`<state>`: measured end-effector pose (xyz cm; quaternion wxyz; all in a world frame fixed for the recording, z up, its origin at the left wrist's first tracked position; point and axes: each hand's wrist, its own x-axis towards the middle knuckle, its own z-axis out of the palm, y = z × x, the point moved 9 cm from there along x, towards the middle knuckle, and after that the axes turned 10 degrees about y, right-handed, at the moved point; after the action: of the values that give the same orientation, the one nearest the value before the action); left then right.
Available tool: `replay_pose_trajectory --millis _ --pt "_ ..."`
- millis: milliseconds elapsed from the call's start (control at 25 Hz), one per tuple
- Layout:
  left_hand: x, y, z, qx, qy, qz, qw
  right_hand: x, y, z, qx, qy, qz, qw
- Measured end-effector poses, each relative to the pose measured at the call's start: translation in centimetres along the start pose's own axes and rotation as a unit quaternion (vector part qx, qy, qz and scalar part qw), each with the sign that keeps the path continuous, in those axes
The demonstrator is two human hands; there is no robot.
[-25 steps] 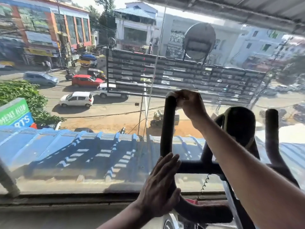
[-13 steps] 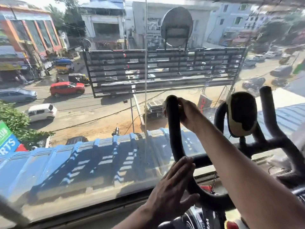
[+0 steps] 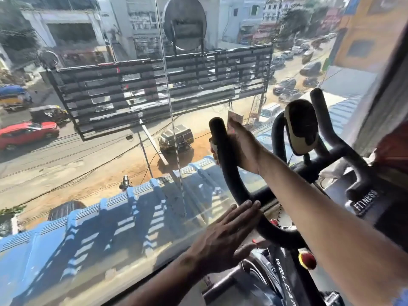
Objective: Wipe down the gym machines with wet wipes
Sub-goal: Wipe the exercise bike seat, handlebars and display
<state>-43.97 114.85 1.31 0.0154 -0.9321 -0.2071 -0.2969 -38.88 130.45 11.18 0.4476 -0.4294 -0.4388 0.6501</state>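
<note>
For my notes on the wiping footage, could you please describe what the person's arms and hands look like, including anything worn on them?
Both forearms are bare as far as the frame shows; no sleeves, gloves, watch or bracelet are visible. The left hand shows no rings. The right hand is seen from the back, its fingers mostly hidden, so rings there cannot be judged.

Through the window glass: blue corrugated roof directly below, black slatted sign frame above it with a round dish on top, red car on the street at left, buildings beyond.
</note>
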Motion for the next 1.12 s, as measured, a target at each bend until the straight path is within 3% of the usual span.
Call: replay_pose_trajectory --millis 200,320,400,480,600,680,840,960,1040,1120 --pt "-0.2 -0.7 -0.8 -0.061 -0.017 0.049 0.997 -1.2 2.2 -0.8 -0.030 -0.002 0.027 0.999" --pt "1.7 -2.8 -6.1 -0.047 0.090 0.110 0.989 -0.3 -0.2 -0.1 -0.029 0.024 -0.007 0.999" --pt "4.8 -6.3 -11.1 -0.001 0.168 0.095 0.981 -0.8 1.0 -0.7 -0.054 0.040 0.006 0.998" --pt "9.2 -9.8 -13.3 0.063 0.160 0.073 0.983 -2.0 3.8 -1.2 -0.062 0.020 0.052 0.997" --pt "13.2 -12.3 -11.7 0.130 0.114 0.110 0.979 -3.2 6.0 -2.2 -0.130 -0.024 0.143 0.981" --pt "13.6 -12.9 -10.8 0.137 0.132 0.125 0.974 -3.6 6.0 -2.7 -0.213 -0.069 0.188 0.956" --pt "13.4 -13.1 -10.8 0.115 0.214 0.123 0.962 -4.2 6.7 -3.4 -0.253 -0.116 0.241 0.930" --pt "13.5 -13.2 -10.5 0.100 0.242 0.110 0.959 -3.2 6.2 -4.2 -0.260 -0.064 0.198 0.943" --pt "13.4 -13.2 -10.5 0.094 0.249 0.103 0.958 -2.9 5.2 -5.1 -0.220 0.024 0.130 0.967" --pt "13.1 -13.1 -10.4 0.088 0.253 0.100 0.958 -3.9 4.1 -5.6 -0.237 0.116 0.040 0.964"
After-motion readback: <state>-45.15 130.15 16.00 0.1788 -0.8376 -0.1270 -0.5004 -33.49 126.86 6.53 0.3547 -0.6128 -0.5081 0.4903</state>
